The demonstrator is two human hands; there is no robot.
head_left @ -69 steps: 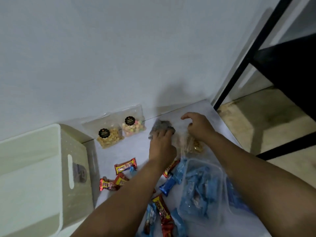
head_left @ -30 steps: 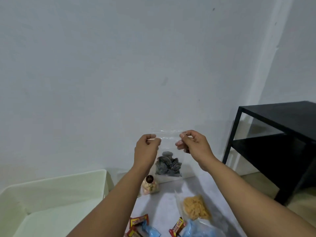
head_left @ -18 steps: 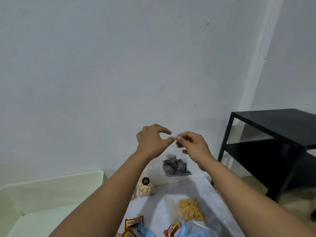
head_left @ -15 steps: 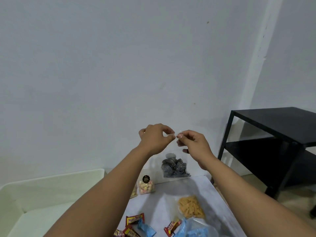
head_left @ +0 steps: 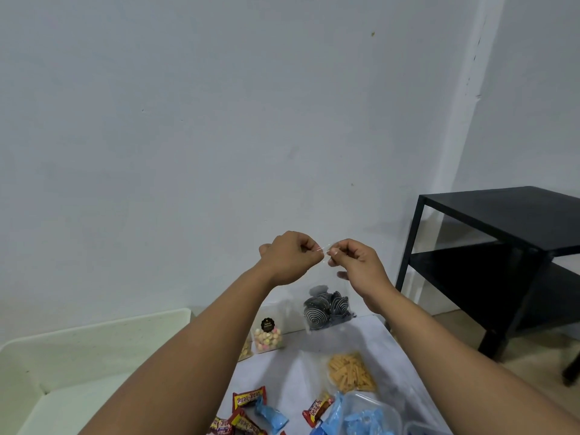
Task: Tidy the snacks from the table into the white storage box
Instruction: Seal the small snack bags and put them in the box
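Hands: left hand [head_left: 287,258] and right hand [head_left: 357,265] are pinching the top of a clear plastic bag of dark striped cookies [head_left: 328,306] | bag is hanging above the surface [head_left: 295,365]

both forearms raised, reaching forward, converging at centre. left hand [head_left: 287,257] and right hand [head_left: 356,265] nearly touching, fingers curled, thumb and forefinger of each pinched together, knuckles up.

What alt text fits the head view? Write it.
Both hands, left hand and right hand, pinch the top of a clear bag of striped dark snacks held above the table; the white storage box sits left.
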